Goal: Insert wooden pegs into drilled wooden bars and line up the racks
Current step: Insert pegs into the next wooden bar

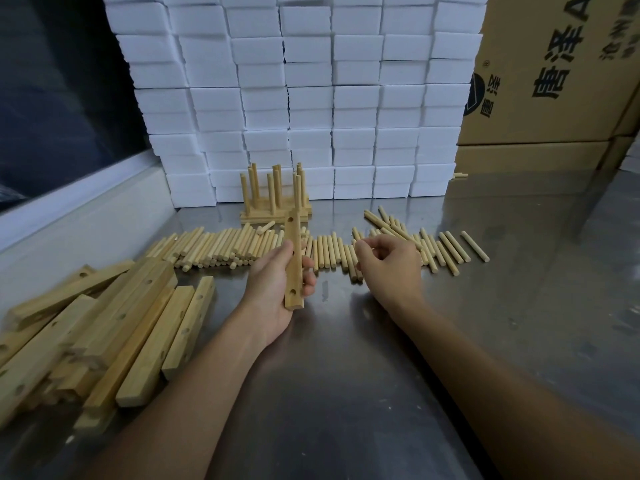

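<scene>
My left hand [277, 282] grips a drilled wooden bar [293, 261], held upright above the steel table, with a hole showing near each end. My right hand [388, 265] hovers over the row of loose wooden pegs [221, 249], its fingers curled; whether it holds a peg is hidden. More pegs [446, 249] lie to its right. Several finished racks [275, 199] with upright pegs stand at the back of the table. A pile of drilled bars [114, 327] lies at the left.
A wall of stacked white foam blocks [311, 98] closes the back. Cardboard boxes [554, 81] stand at the back right. A raised metal ledge [79, 216] runs along the left. The steel table [346, 375] stretches toward me.
</scene>
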Demonstrator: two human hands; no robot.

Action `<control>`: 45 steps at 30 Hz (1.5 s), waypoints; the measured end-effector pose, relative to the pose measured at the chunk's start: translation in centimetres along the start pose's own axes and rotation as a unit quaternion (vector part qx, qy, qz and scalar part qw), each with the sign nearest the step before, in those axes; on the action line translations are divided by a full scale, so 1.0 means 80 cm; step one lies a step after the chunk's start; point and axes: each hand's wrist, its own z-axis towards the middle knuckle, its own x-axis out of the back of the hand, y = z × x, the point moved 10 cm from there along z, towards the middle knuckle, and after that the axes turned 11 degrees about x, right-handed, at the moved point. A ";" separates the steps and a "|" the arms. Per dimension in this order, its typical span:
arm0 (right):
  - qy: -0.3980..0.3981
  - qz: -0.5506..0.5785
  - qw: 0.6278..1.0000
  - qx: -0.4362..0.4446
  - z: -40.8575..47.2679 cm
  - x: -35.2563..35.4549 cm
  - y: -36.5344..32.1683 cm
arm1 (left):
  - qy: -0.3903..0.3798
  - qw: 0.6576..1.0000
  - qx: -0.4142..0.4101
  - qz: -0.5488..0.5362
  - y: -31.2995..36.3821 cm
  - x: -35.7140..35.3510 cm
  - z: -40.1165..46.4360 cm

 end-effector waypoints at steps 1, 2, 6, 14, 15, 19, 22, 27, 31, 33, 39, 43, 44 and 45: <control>0.005 -0.011 1.000 -0.001 0.001 0.002 0.001 | 0.003 1.000 0.001 -0.006 0.000 0.001 0.001; 0.010 -0.030 0.999 0.003 0.002 0.004 0.001 | 0.004 1.000 0.004 -0.015 -0.001 0.002 0.001; -0.013 -0.160 0.985 0.071 0.002 0.000 -0.017 | -0.016 0.999 0.025 -0.046 -0.003 0.000 0.003; -0.100 -0.326 0.937 0.077 -0.003 -0.026 -0.016 | -0.027 0.997 0.034 -0.062 -0.005 -0.001 0.005; -0.102 -0.327 0.937 0.071 -0.003 -0.026 -0.016 | -0.027 0.997 0.034 -0.061 -0.005 -0.001 0.005; -0.110 -0.349 0.929 0.053 -0.004 -0.025 -0.015 | -0.026 0.997 0.034 -0.058 -0.005 0.000 0.005; -0.110 -0.379 0.918 0.040 -0.006 -0.022 -0.013 | -0.024 0.998 0.027 -0.045 -0.003 -0.001 0.003; -0.096 -0.347 0.933 0.013 -0.007 -0.014 -0.007 | -0.020 0.999 0.022 -0.024 -0.002 -0.003 0.002; -0.044 -0.194 0.980 0.025 -0.004 -0.004 -0.012 | -0.015 1.000 0.009 -0.009 0.000 -0.002 0.002; -0.027 -0.129 0.990 0.041 -0.004 -0.002 -0.016 | -0.019 1.000 0.004 0.003 0.001 -0.004 0.001; -0.065 0.019 0.998 -0.014 -0.003 -0.015 -0.001 | -0.031 0.999 0.009 0.018 0.000 -0.006 0.000; -0.078 0.003 0.997 0.026 -0.003 -0.019 -0.013 | -0.031 0.999 0.009 0.030 0.000 -0.007 0.000; -0.065 0.003 0.997 0.040 -0.003 -0.016 -0.017 | -0.032 0.999 0.009 0.033 0.000 -0.007 0.000; -0.050 -0.003 0.997 0.056 -0.004 -0.012 -0.022 | -0.033 0.999 0.009 0.035 0.000 -0.007 -0.001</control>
